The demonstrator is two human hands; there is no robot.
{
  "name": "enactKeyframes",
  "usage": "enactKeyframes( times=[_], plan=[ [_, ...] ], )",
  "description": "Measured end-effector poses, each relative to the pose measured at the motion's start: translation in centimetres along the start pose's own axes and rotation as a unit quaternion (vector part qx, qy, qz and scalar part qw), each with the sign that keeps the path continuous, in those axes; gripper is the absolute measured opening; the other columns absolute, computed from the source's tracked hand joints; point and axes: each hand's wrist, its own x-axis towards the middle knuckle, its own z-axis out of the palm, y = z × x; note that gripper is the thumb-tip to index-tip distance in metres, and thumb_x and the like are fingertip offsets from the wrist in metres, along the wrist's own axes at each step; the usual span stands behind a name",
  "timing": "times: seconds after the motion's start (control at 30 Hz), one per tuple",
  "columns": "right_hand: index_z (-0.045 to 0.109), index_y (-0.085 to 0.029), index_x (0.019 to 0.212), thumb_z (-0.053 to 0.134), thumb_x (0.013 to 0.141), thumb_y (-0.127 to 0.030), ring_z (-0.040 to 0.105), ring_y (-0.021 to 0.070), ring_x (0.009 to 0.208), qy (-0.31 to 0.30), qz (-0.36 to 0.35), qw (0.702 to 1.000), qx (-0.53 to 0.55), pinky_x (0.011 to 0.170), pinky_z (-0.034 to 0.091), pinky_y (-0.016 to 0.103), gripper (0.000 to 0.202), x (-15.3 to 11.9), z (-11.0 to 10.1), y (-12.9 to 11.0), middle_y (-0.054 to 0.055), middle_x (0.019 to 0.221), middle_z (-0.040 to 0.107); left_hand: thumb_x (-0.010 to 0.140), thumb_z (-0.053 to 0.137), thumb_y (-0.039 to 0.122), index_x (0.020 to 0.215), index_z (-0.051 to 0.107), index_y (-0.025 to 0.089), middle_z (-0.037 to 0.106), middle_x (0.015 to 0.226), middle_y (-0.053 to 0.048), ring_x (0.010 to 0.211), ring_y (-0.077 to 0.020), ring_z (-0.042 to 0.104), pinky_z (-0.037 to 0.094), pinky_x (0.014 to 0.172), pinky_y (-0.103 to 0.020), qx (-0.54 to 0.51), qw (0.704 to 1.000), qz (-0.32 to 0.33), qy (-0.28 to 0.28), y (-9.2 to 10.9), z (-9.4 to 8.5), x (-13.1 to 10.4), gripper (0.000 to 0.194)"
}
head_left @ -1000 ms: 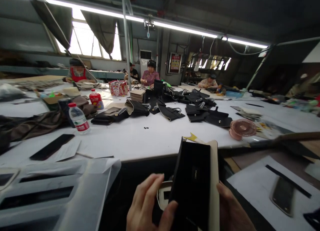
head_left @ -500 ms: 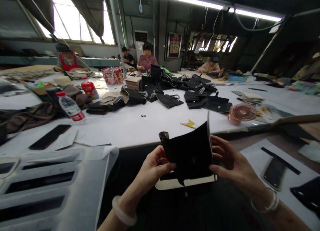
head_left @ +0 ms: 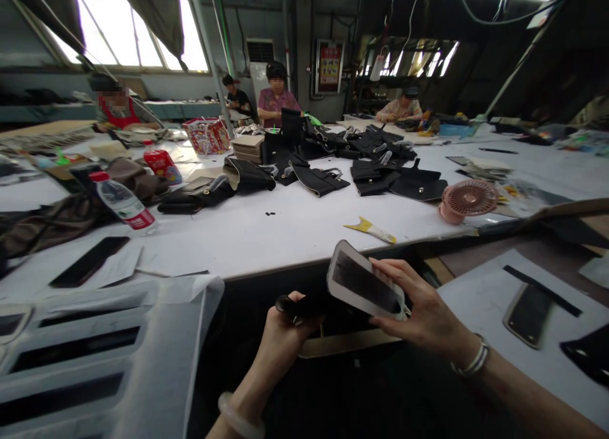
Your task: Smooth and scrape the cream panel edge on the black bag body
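Observation:
Between my hands is an unfinished black bag (head_left: 314, 307), held above the dark gap at the table's front edge. Its rounded end panel (head_left: 364, 280), dark in the middle with a pale grey border, faces up and toward me. My right hand (head_left: 423, 306) grips that panel's right end, thumb below and fingers above. On the other side my left hand (head_left: 288, 331) is closed around the rolled black edge of the bag. A pale strip (head_left: 352, 342) runs along the bag's lower side. Just beyond lies a yellow and white forked tool (head_left: 371, 228).
Several black bags (head_left: 318, 176) lie across the white table (head_left: 228, 236). A pink fan (head_left: 469, 201) stands at right, a water bottle (head_left: 124, 201) at left. A similar rounded panel (head_left: 528, 315) rests on paper at right. Translucent sheeting (head_left: 162, 363) covers the left front. People sit across the table.
The bag has been tipped over, so its rounded end panel now faces up instead of the broad black side. My right hand has shifted onto that panel's end. The camera view moved slightly.

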Motion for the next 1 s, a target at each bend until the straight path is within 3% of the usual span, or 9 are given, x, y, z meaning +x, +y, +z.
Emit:
enactKeyframes(
  times=[0.17, 0.3, 0.4, 0.53, 0.7, 0.87, 1.0],
  plan=[
    [0.034, -0.027, 0.151, 0.068, 0.085, -0.027, 0.051, 0.0253, 0.124, -0.033, -0.027, 0.996, -0.082, 0.104, 0.049, 0.036, 0.074, -0.4, -0.1, 0.9, 0.009, 0.137, 0.041, 0.066, 0.083, 0.032, 0.086, 0.067, 0.018, 0.067, 0.081, -0.001, 0.077, -0.0179, 0.06, 0.046, 0.072, -0.028, -0.013, 0.999, -0.028, 0.034, -1.6, 0.2, -0.3, 0.029],
    [0.034, -0.025, 0.153, 0.064, 0.088, -0.027, 0.054, 0.0299, 0.119, -0.059, -0.066, 0.975, -0.205, 0.099, 0.051, 0.043, 0.072, -1.0, -0.4, 1.5, 0.012, 0.133, 0.049, 0.071, 0.08, 0.039, 0.085, 0.067, 0.019, 0.069, 0.107, -0.006, 0.107, -0.0246, 0.06, 0.044, 0.091, -0.031, -0.034, 0.997, -0.02, 0.068, -2.8, -0.5, -1.3, 0.027],
    [0.031, -0.023, 0.154, 0.061, 0.089, -0.027, 0.056, 0.0318, 0.115, -0.07, -0.103, 0.96, -0.252, 0.094, 0.052, 0.045, 0.072, -1.3, -0.2, 1.7, 0.014, 0.131, 0.054, 0.078, 0.074, 0.049, 0.095, 0.068, 0.021, 0.066, 0.121, -0.008, 0.119, -0.0275, 0.056, 0.041, 0.101, -0.034, -0.065, 0.992, -0.036, 0.099, -4.2, -0.7, -2.2, 0.033],
    [0.026, -0.025, 0.155, 0.063, 0.086, -0.025, 0.059, 0.0299, 0.111, -0.108, -0.126, 0.956, -0.241, 0.089, 0.056, 0.043, 0.079, -1.2, 0.5, 2.0, 0.013, 0.131, 0.055, 0.087, 0.059, 0.059, 0.113, 0.064, 0.021, 0.067, 0.12, -0.009, 0.116, -0.0275, 0.058, 0.042, 0.1, -0.037, -0.115, 0.981, -0.086, 0.132, -6.1, 0.0, -3.4, 0.047],
    [0.051, -0.031, 0.14, 0.068, 0.076, -0.018, 0.061, 0.0303, 0.115, -0.189, -0.152, 0.951, -0.191, 0.09, 0.058, 0.045, 0.068, -0.1, 1.3, 2.5, 0.009, 0.136, 0.055, 0.092, 0.04, 0.068, 0.123, 0.061, 0.022, 0.066, 0.126, -0.009, 0.12, -0.0296, 0.057, 0.046, 0.096, -0.04, -0.252, 0.951, -0.138, 0.117, -8.6, 1.1, -3.8, 0.059],
    [0.061, -0.035, 0.13, 0.075, 0.067, -0.014, 0.068, 0.0249, 0.103, -0.294, -0.12, 0.943, -0.101, 0.084, 0.061, 0.032, 0.067, 2.3, 1.1, 1.8, 0.004, 0.126, 0.063, 0.088, 0.046, 0.071, 0.129, 0.06, 0.022, 0.064, 0.133, -0.008, 0.128, -0.0309, 0.052, 0.042, 0.101, -0.039, -0.345, 0.914, -0.177, 0.119, -11.0, 1.9, -2.7, 0.066],
    [0.063, -0.037, 0.128, 0.078, 0.069, -0.015, 0.069, 0.0251, 0.101, -0.353, -0.113, 0.924, -0.092, 0.081, 0.061, 0.032, 0.064, 3.3, 1.1, 1.6, 0.003, 0.126, 0.063, 0.083, 0.048, 0.075, 0.13, 0.059, 0.022, 0.065, 0.13, -0.009, 0.126, -0.0332, 0.055, 0.043, 0.102, -0.042, -0.367, 0.902, -0.194, 0.117, -11.7, 2.4, -2.1, 0.072]
  ],
)
